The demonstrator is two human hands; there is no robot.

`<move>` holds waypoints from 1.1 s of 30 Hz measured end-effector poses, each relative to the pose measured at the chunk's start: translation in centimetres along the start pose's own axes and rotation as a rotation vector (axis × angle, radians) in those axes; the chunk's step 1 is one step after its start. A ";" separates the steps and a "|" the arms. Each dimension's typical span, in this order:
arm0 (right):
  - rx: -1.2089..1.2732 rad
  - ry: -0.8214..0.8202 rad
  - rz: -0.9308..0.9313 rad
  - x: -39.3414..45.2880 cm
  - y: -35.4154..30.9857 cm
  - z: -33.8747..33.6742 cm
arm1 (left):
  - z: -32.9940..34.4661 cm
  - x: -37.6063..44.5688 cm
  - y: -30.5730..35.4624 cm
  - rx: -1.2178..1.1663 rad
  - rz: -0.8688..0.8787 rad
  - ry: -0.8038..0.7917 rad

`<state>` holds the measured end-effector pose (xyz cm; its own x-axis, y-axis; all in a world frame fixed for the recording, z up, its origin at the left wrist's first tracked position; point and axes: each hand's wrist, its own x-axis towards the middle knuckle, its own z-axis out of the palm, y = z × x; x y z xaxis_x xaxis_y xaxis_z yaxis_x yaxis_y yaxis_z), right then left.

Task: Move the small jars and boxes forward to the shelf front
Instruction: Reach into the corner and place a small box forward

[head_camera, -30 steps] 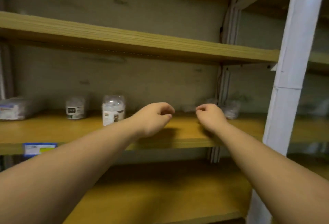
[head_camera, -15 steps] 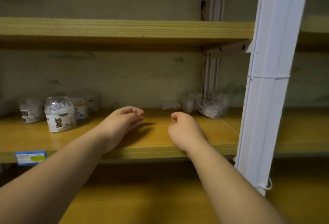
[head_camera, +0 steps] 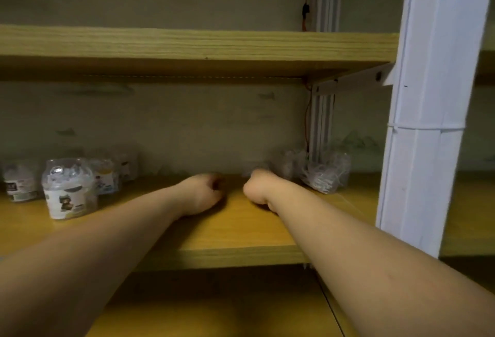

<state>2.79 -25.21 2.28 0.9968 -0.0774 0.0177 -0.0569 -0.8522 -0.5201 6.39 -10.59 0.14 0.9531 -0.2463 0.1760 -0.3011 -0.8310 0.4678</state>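
Wooden shelf (head_camera: 241,229) in a yellowish tone, and both bare arms are stretched deep over it toward the far wall. The left hand (head_camera: 201,194) sits curled with its fingers tucked in, nothing visibly in it. The right hand (head_camera: 258,188) is bent away at the wrist, so honestly I can't tell what its fingers are doing or whether they've got hold of anything. The two hands are near each other, not touching.

The small jars are all over on the left: one clear jar with a cartoon label (head_camera: 68,189) stands upright nearest the front, and a cluster of other jars (head_camera: 107,173) sits behind it toward the wall, kinda blurry. Far right of the hands there's a crinkly clear plastic bag (head_camera: 325,173) by the rear metal upright. A white post (head_camera: 428,95) frames the near right side, with another wooden shelf (head_camera: 187,44) above.
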 end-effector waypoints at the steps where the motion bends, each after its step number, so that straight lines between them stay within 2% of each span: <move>1: -0.032 0.023 0.013 1.0 -0.1 0.1 | 0.4 1.3 -0.1 0.088 0.052 0.003; 4: -0.104 0.055 0.052 4.0 -0.2 -0.1 | 1.4 5.6 -0.3 0.181 0.098 -0.016; 8: -0.146 0.134 0.107 6.9 0.0 0.5 | 1.9 9.6 -1.2 0.151 0.230 -0.076; 11: -0.166 0.272 0.150 8.5 0.6 1.5 | 2.5 12.3 -2.8 0.055 0.321 -0.014; 17: -0.020 0.382 0.197 9.6 1.1 2.1 | 2.4 13.3 -3.9 -0.051 0.338 0.067; 23: 0.086 0.460 0.122 9.9 1.6 2.6 | 2.0 13.0 -4.2 -0.157 0.347 0.133; 28: 0.244 0.528 -0.010 10.0 2.1 2.5 | 1.8 13.1 -4.1 -0.225 0.407 0.217; 33: 0.360 0.636 -0.105 9.1 1.7 1.8 | 1.4 12.7 -3.6 -0.298 0.347 0.287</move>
<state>11.87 -26.47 -0.01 0.7648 -0.3832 0.5179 0.1682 -0.6572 -0.7347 19.65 -11.42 -0.49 0.7617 -0.3009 0.5739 -0.6326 -0.5372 0.5579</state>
